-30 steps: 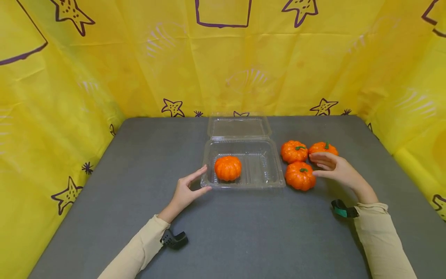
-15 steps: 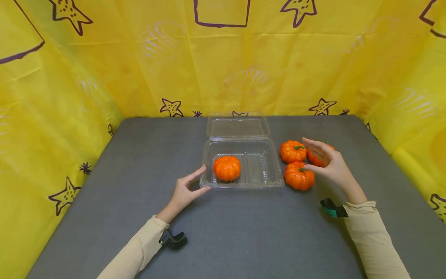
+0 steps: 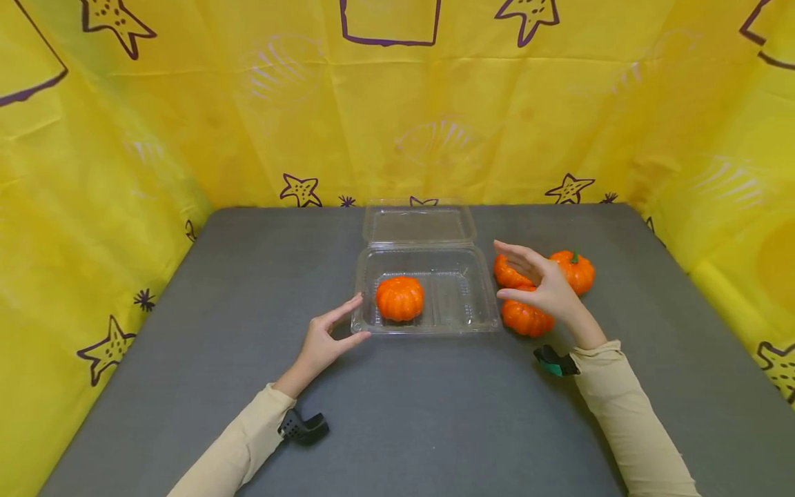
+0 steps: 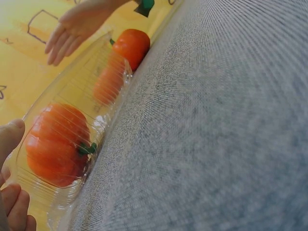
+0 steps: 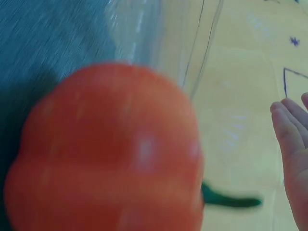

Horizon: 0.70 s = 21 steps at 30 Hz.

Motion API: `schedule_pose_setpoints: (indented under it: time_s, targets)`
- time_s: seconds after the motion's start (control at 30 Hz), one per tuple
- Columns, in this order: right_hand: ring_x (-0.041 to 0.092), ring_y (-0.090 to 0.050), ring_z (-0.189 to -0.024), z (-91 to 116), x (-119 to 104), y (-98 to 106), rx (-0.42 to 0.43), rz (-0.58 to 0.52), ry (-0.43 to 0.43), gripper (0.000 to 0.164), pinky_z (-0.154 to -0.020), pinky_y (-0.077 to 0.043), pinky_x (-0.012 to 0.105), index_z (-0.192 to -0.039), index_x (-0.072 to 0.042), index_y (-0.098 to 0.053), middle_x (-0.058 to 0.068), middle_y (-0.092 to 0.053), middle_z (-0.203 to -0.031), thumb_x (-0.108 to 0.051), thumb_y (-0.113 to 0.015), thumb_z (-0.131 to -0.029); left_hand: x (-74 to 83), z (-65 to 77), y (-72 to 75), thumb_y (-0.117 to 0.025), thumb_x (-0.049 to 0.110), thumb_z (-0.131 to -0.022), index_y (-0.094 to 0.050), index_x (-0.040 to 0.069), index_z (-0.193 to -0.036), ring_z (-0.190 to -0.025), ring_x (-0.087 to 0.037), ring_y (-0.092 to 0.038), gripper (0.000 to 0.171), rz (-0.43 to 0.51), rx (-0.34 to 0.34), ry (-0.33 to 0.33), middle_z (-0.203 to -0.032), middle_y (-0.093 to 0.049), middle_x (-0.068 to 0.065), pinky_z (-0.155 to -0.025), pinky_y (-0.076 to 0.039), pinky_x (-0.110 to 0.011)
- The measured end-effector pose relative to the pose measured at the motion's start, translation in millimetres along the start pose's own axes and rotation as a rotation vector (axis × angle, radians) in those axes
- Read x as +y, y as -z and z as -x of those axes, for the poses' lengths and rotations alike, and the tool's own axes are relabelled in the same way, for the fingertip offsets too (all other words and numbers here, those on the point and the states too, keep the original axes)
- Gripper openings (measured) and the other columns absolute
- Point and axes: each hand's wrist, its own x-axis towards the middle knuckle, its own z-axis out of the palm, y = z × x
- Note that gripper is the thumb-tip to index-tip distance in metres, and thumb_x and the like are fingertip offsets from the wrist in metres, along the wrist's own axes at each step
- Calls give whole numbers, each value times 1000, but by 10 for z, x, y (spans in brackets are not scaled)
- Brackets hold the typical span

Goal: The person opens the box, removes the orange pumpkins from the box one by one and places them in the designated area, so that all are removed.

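An orange mini pumpkin (image 3: 400, 299) sits in the left half of a clear plastic clamshell box (image 3: 456, 330), whose lid (image 3: 419, 224) is folded back. My left hand (image 3: 319, 344) is at the box's front left corner, thumb and fingers spread around it; whether they press on it I cannot tell. Over the right-hand pumpkins hovers my right hand (image 3: 539, 279), fingers extended and holding nothing. Below it are a front pumpkin (image 3: 526, 319), a partly covered back-left one (image 3: 508, 270) and a green-stemmed one (image 3: 573, 270). One pumpkin (image 5: 110, 154) fills much of the right wrist view.
The dark grey table (image 3: 397, 428) runs back to yellow cloth (image 3: 385, 124) with star and fish drawings, which also rises on both sides. Each wrist carries a black strap-on mount, the left one (image 3: 304, 426) near the table front.
My right hand has moved left, from beside the right-hand pumpkins to over them, toward the box. The left hand, the box and the pumpkins stay put; the head view shifts slightly.
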Motion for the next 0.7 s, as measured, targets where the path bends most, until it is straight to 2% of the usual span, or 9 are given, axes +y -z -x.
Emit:
schedule_pose_setpoints:
  time_s: [0.17, 0.3, 0.5, 0.7]
  targets:
    - [26, -41, -119, -100, -20, -129, -30, -1, -11, 70, -96, -34, 34, -129, 7, -40, 26, -40, -130, 15, -71, -66, -11, 5, -2, -74, -14, -62, -53, -17, -111, -111, -34, -48, 54, 2, 6, -8, -115, -51, -29, -93, -37, -25]
    - [31, -38, -120, -183, -61, -225, -66, 5, -21, 71, -98, -32, 32, -130, 7, -39, 26, -38, -131, 13, -71, -67, -1, -1, 4, -74, -14, -62, -52, -18, -111, -111, -34, -48, 54, 2, 4, -6, -115, -51, -29, -93, -37, -25]
    - [40, -36, -118, -325, -244, -396, -92, -29, 27, 69, -97, -31, 42, -125, 17, -38, 32, -37, -128, 22, -68, -63, 8, -6, 6, -74, -14, -62, -52, -18, -111, -111, -35, -47, 54, 1, 0, -1, -116, -50, -29, -94, -37, -26]
    - [43, -38, -116, -424, -319, -535, -120, -8, 58, 67, -96, -33, 42, -123, 19, -39, 31, -39, -127, 19, -70, -64, 3, -4, 1, -74, -14, -62, -52, -18, -111, -111, -35, -48, 54, 0, -3, 4, -115, -51, -29, -93, -37, -26]
